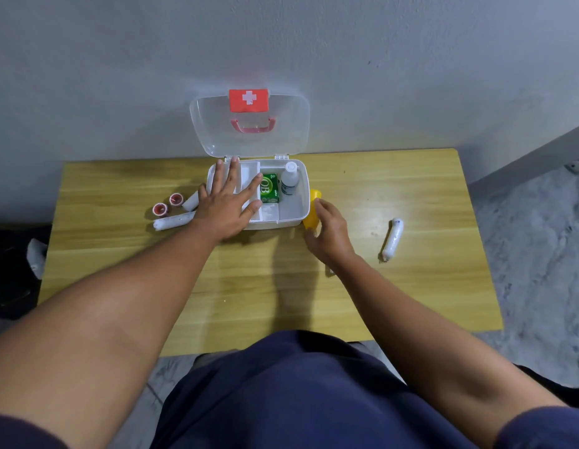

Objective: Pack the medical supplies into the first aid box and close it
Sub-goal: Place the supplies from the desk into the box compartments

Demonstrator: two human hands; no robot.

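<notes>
Now, wooden bench (281, 286) against grey wall, white first aid box (294, 218) at the back edge, centre. Clear lid (294, 124) swung up and leaning on wall, red cross label (248, 99) at top, pink handle (253, 125) below it. Box open, divided into compartments. Green carton (270, 188) upright-ish in a middle compartment, white bottle (288, 178) just right of it, cap toward the wall. White packet (270, 212) in a small front compartment, contents unclear.

Left hand (225, 205) flat, fingers spread wide, palm down over the box's left side, holding nothing; fingertips reaching the back rim and the carton's edge. Right hand (328, 231) just beside the box's right wall, fingers curled around yellow bottle (312, 209), grip closed on it. Bottle tilted, upper end close to the box wall; touching or not, cannot tell.

Left of box on bench: two red-cored tape rolls (168, 204) side by side, short white roll (191, 200) beside them partly under the left wrist, long white bandage roll (173, 221) lying in front of those. Right side of bench: another long white bandage roll (392, 238), well apart from the box, lying alone.

Dark blue clothing (298, 393) at bottom of view, both forearms bare. Grey mottled floor (534, 254) to the right of bench. White object (37, 254) off the bench's left edge, unclear what.
</notes>
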